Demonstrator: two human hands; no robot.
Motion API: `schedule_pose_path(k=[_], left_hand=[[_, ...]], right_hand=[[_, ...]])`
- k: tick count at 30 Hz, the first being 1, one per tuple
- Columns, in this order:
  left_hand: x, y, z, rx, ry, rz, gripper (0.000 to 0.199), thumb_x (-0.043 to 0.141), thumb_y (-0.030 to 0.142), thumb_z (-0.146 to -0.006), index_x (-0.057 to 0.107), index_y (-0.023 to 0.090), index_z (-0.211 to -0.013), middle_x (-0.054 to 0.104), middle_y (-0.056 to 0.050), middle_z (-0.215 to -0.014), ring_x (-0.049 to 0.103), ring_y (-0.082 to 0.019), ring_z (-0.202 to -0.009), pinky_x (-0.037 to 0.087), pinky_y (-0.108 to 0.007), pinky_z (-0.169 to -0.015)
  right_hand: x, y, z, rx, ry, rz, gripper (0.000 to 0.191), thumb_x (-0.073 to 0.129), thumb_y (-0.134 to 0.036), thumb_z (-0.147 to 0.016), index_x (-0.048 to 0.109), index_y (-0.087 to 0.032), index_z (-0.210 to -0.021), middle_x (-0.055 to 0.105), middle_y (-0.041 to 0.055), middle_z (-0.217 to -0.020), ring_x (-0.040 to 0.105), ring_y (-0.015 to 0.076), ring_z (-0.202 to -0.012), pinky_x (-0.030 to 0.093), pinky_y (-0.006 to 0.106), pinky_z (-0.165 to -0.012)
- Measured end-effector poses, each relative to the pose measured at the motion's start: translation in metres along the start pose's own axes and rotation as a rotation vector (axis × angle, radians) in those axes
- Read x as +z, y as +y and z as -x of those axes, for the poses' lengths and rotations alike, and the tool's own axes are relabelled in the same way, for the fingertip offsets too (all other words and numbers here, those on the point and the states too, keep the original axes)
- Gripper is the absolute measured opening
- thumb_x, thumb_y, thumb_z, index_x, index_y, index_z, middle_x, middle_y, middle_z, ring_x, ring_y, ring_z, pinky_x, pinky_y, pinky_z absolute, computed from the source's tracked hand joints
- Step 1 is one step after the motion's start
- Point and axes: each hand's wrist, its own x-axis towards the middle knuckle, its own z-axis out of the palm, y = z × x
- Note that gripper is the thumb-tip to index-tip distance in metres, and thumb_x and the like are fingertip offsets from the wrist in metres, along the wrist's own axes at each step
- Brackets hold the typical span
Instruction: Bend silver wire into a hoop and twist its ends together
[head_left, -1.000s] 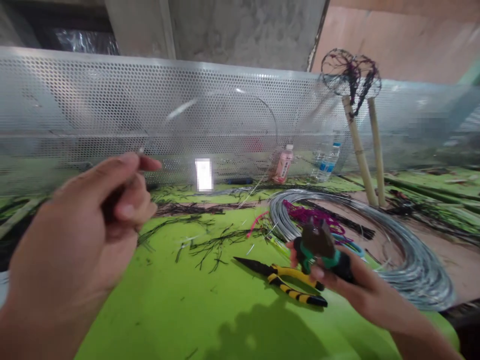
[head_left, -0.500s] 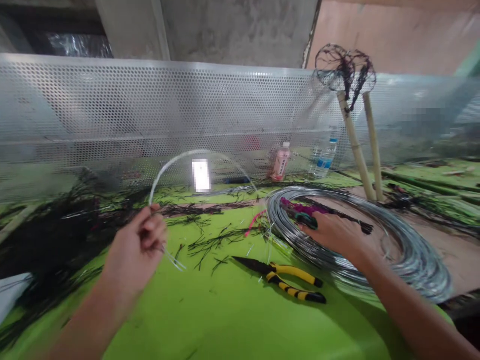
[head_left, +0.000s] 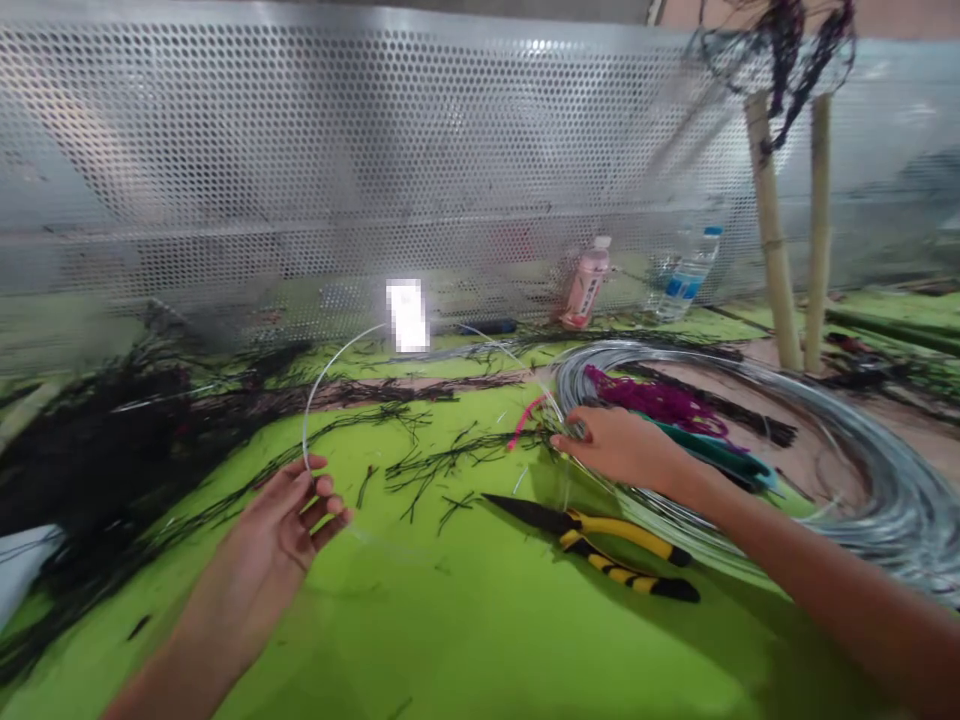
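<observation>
A thin, pale wire hoop arches over the green table between my two hands. Its left side runs into my left hand, whose thumb and fingers are curled round it loosely. On the right, the wire reaches the fingertips of my right hand, which are closed at the left edge of a big coil of silvery wire. Inside that coil, beside my right wrist, lies a green-handled tool; its front end is hidden by the hand. Long-nose pliers with yellow and black handles lie in front of the coil.
Purple netting rests within the coil. Dark cut strands are heaped at the left and scattered across the table. A pink bottle and a clear water bottle stand before the perforated metal panel. Bamboo sticks rise at the right.
My right hand has let go of the green-handled tool, leaving it inside the coil, and has moved left to the hoop's wire. My left hand has lowered slightly. The camera has tilted down.
</observation>
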Motion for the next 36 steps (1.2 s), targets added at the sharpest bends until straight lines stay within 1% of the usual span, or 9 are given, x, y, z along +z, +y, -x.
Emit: schedule_pose_path(k=[8, 13, 19, 23, 27, 29, 31, 33, 36], left_hand=[[-0.003, -0.001, 0.008, 0.018, -0.03, 0.184, 0.035, 0.066, 0.012, -0.09, 0.067, 0.025, -0.122, 0.065, 0.001, -0.073, 0.069, -0.016, -0.063, 0.068, -0.03, -0.063], [-0.007, 0.004, 0.011, 0.112, -0.097, 0.268, 0.03, 0.074, 0.012, -0.084, 0.069, 0.026, -0.11, 0.065, 0.003, -0.07, 0.071, -0.016, -0.065, 0.068, -0.032, -0.069], [-0.003, 0.007, 0.013, 0.115, -0.102, 0.28, 0.027, 0.083, 0.012, -0.077, 0.071, 0.024, -0.098, 0.067, 0.003, -0.07, 0.072, -0.016, -0.068, 0.069, -0.034, -0.074], [0.002, 0.0, 0.017, 0.077, -0.07, 0.251, 0.02, 0.081, 0.012, -0.078, 0.07, 0.02, -0.092, 0.067, 0.002, -0.072, 0.072, -0.016, -0.067, 0.069, -0.03, -0.069], [0.002, -0.021, 0.021, -0.072, 0.013, 0.151, 0.013, 0.062, 0.007, -0.092, 0.069, 0.017, -0.094, 0.07, -0.003, -0.081, 0.074, -0.017, -0.078, 0.068, -0.03, -0.076], [0.003, -0.033, 0.022, -0.181, 0.035, 0.092, 0.018, 0.054, 0.003, -0.095, 0.068, 0.015, -0.095, 0.071, -0.005, -0.086, 0.075, -0.018, -0.083, 0.067, -0.032, -0.083], [0.006, -0.043, 0.023, -0.251, 0.041, 0.071, 0.018, 0.054, 0.002, -0.095, 0.068, 0.013, -0.095, 0.072, -0.007, -0.088, 0.076, -0.019, -0.086, 0.066, -0.033, -0.085], [0.011, -0.049, 0.023, -0.278, 0.05, 0.077, 0.017, 0.056, 0.001, -0.093, 0.067, 0.014, -0.096, 0.072, -0.007, -0.087, 0.076, -0.019, -0.085, 0.067, -0.032, -0.083], [0.019, -0.049, 0.025, -0.298, 0.072, 0.115, 0.016, 0.06, 0.001, -0.091, 0.067, 0.015, -0.095, 0.073, -0.005, -0.084, 0.076, -0.019, -0.079, 0.068, -0.03, -0.077]], right_hand=[[0.021, 0.007, -0.025, -0.037, 0.086, -0.395, 0.013, 0.063, -0.033, -0.079, 0.065, -0.02, -0.074, 0.071, 0.0053, -0.076, 0.061, 0.0201, -0.069, 0.04, 0.03, -0.065], [0.021, -0.003, -0.026, -0.09, 0.232, -0.87, 0.026, 0.058, -0.049, -0.083, 0.053, -0.024, -0.085, 0.054, -0.0024, -0.066, 0.05, 0.0147, -0.057, 0.041, 0.027, -0.053], [-0.008, -0.015, -0.018, -0.129, 0.332, -1.21, 0.031, 0.06, -0.051, -0.082, 0.045, -0.027, -0.095, 0.052, -0.0027, -0.086, 0.056, 0.0125, -0.062, 0.047, 0.026, -0.051], [-0.013, -0.005, -0.01, -0.133, 0.179, -1.126, 0.032, 0.06, -0.054, -0.086, 0.049, -0.025, -0.09, 0.055, -0.0022, -0.076, 0.052, 0.0117, -0.05, 0.042, 0.025, -0.042], [-0.003, 0.015, -0.012, -0.126, 0.126, -0.814, 0.031, 0.061, -0.052, -0.087, 0.058, -0.022, -0.084, 0.058, 0.0006, -0.063, 0.052, 0.0161, -0.045, 0.041, 0.03, -0.042], [-0.002, 0.017, -0.008, -0.138, 0.207, -0.625, 0.027, 0.067, -0.046, -0.084, 0.064, -0.02, -0.09, 0.065, 0.0072, -0.073, 0.062, 0.0237, -0.061, 0.05, 0.038, -0.057], [-0.004, 0.006, 0.008, -0.18, 0.314, -0.464, 0.029, 0.066, -0.041, -0.086, 0.066, -0.019, -0.105, 0.068, 0.0152, -0.103, 0.065, 0.0358, -0.098, 0.051, 0.051, -0.084], [-0.008, -0.018, 0.032, -0.294, 0.346, -0.359, 0.032, 0.062, -0.041, -0.091, 0.066, -0.024, -0.118, 0.062, 0.0136, -0.128, 0.052, 0.0395, -0.126, 0.039, 0.058, -0.104], [-0.005, -0.06, 0.072, -0.729, 0.167, -0.248, 0.023, 0.056, -0.034, -0.1, 0.066, -0.024, -0.119, 0.07, 0.0081, -0.114, 0.062, 0.0272, -0.109, 0.048, 0.047, -0.095]])
